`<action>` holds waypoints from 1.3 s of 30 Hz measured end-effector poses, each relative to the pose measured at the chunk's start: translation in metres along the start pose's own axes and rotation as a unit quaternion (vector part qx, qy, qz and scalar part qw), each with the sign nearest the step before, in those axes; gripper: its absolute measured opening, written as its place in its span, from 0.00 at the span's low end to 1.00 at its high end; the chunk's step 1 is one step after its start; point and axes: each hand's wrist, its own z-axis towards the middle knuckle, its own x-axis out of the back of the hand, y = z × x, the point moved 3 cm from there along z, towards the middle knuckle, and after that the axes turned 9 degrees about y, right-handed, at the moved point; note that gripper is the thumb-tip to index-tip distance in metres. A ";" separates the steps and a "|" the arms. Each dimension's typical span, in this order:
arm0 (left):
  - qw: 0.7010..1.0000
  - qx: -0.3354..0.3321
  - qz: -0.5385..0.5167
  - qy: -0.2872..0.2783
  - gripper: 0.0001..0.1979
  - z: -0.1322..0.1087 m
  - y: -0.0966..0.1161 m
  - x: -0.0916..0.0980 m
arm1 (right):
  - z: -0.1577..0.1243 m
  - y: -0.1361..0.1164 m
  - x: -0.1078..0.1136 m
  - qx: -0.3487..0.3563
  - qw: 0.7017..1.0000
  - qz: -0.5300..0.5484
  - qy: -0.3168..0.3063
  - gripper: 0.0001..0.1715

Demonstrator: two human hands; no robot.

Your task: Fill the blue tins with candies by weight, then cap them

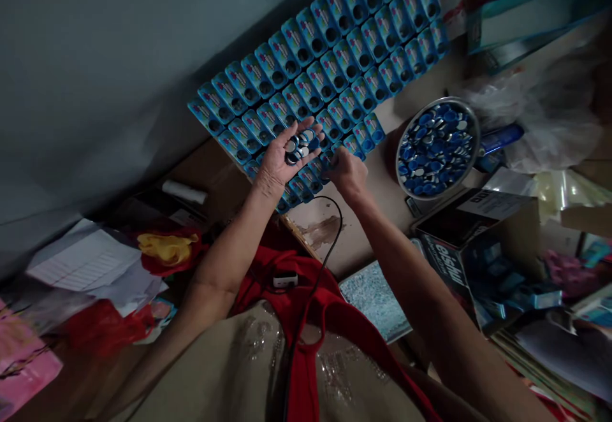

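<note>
My left hand (282,157) is palm up, its fingers curled around a small heap of round blue-and-white caps (302,145). Just right of it, my right hand (348,170) is closed with its fingertips down at the lower rows of blue cards (310,97). Whatever those fingertips hold, if anything, is hidden. The printed cards lie in long slanting rows, and many show a dark round spot at one end. A round metal bowl (400,183) filled with more of the blue and white caps stands to the right of my right hand.
An open cardboard box (502,218) with blue packs inside stands at the right, below a clear plastic bag (549,116). A black cable (339,221) loops near the table edge. Papers (90,256) and a red bag (102,326) lie at the left, beside the grey wall (95,58).
</note>
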 end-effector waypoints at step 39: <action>0.999 0.025 -0.014 0.017 0.17 -0.019 0.004 0.039 | -0.032 -0.006 -0.022 0.039 0.997 0.066 0.032 0.13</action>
